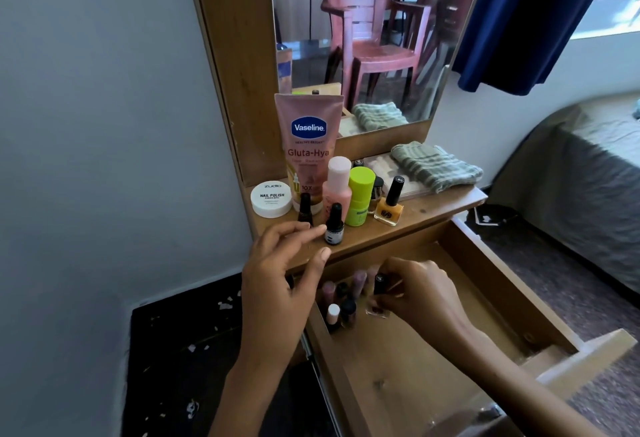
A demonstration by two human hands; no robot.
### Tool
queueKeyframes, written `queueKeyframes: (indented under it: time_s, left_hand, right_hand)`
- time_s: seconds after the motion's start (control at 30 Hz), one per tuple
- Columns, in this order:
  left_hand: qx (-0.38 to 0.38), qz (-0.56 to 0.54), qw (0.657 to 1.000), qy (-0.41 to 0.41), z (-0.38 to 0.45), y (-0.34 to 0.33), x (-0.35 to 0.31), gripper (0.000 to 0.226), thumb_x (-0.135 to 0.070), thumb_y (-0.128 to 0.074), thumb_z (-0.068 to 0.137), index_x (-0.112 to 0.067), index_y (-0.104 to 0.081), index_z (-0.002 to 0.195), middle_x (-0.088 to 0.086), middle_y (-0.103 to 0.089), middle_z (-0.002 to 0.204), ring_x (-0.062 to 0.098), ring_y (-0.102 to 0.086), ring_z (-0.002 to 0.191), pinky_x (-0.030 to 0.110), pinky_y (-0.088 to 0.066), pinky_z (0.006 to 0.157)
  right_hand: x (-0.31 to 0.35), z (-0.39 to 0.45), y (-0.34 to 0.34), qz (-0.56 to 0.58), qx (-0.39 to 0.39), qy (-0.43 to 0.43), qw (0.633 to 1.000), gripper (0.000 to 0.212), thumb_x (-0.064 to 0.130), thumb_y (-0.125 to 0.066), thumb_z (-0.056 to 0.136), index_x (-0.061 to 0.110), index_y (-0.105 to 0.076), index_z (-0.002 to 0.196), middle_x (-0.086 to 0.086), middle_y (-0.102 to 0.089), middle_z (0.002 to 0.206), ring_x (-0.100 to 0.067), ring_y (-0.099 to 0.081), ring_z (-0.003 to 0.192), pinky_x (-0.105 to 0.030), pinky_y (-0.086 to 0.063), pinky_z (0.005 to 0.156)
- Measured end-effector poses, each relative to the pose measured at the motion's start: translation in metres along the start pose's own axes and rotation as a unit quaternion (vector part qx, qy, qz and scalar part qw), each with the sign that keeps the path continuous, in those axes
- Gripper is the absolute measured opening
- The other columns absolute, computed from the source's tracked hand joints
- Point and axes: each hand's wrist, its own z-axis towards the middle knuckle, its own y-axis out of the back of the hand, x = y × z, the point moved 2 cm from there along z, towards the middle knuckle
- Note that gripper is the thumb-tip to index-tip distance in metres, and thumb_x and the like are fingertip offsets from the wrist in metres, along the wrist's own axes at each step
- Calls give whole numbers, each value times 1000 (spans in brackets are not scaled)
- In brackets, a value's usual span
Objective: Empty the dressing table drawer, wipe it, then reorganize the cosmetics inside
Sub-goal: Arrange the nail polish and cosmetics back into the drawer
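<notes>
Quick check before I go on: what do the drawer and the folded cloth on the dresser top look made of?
Drawer: seemingly laminated wood board, matte light brown with printed-looking grain and knots. Folded cloth: woven fabric, probably cotton, grey-green with pale stripes, soft and matte.

The left hand (280,274) is raised with its palm turned rightward, fingers loosely spread and thumb apart, gripping nothing. The right hand (420,293) reaches in lower, knuckles up, its fingertips (382,300) pinched together and pointing down.
</notes>
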Motion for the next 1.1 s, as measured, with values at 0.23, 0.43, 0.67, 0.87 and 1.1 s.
queueKeyframes:
  time_s: [0.23, 0.43, 0.67, 0.87, 1.1]
  left_hand:
    - [-16, -1, 1000, 20, -3, 1, 3, 23, -25, -66, 85, -24, -70, 107, -12, -60, 110, 3, -53, 110, 8, -41, 86]
    - [-21, -11, 999, 30, -5, 1, 4, 21, -26, -66, 85, -24, -70, 105, -13, -60, 109, 3, -54, 109, 7, -42, 84]
    - [-17, -10, 999, 31, -6, -2, 5, 20, -25, -66, 85, -23, -71, 105, -13, -61, 109, 6, -54, 109, 7, -43, 84]
    - [-23, -3, 999, 33, -5, -1, 7, 20, -26, -67, 84, -24, -70, 104, -13, -61, 108, 5, -54, 108, 6, -41, 84]
    - [-42, 24, 998, 37, 3, -2, 13, 21, -26, -68, 85, -23, -69, 105, -11, -63, 107, 8, -55, 106, 10, -43, 83]
  right_hand:
    - [-1, 9, -15, -27, 36, -21, 999, 22, 32, -70, 83, 24, -69, 103, 7, -68, 92, -7, -66, 82, -25, -57, 69]
    - [5, 6, -17, -39, 41, -18, 998, 18, 34, -67, 86, 23, -70, 100, 8, -67, 90, -5, -64, 77, -14, -50, 58]
    - [10, 3, -19, -39, 27, -13, 999, 19, 32, -65, 88, 23, -69, 105, 8, -68, 93, -5, -64, 79, -13, -50, 60]
    - [9, -1, -20, -31, 26, 0, 999, 19, 31, -65, 89, 24, -69, 107, 11, -68, 95, 0, -62, 77, -8, -45, 55]
    - [12, 1, -20, -24, 8, -6, 1000, 15, 28, -65, 89, 18, -71, 98, 6, -68, 85, -8, -66, 74, -19, -54, 62]
